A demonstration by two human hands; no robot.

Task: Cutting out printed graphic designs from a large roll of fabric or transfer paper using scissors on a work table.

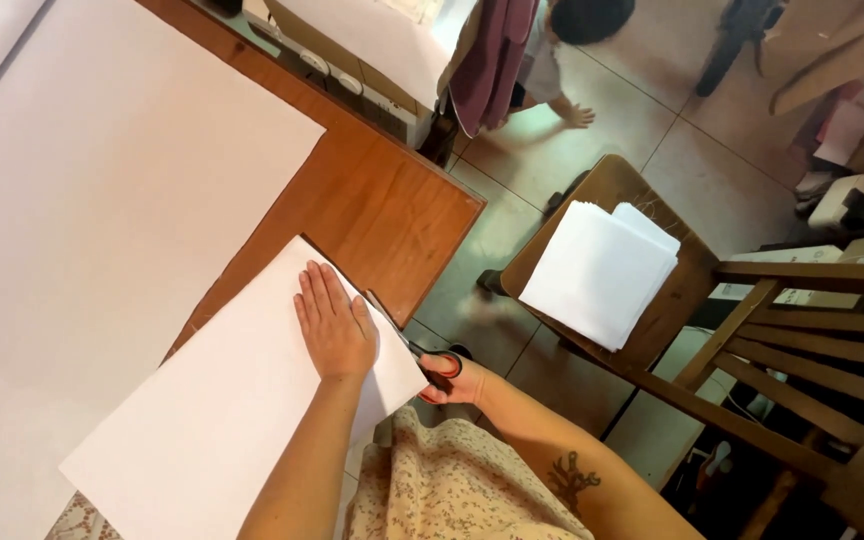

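Left hand: the left hand [334,325] lay flat on a white paper sheet [222,410], fingers [317,290] straight and close together, gripping nothing
Right hand: the right hand [452,380] was clamped on the handles of the scissors [412,350], fingers through the loops
Scissors: blades ran along the sheet's right edge, just beside the left hand
Paper sheet: it rested on the wooden desk [382,210], its near corner hanging over the edge
Nearby: a larger white sheet [102,200] covered the desk's left part; a stack of cut white papers [602,270] sat on a wooden chair [752,330], well apart from the hands
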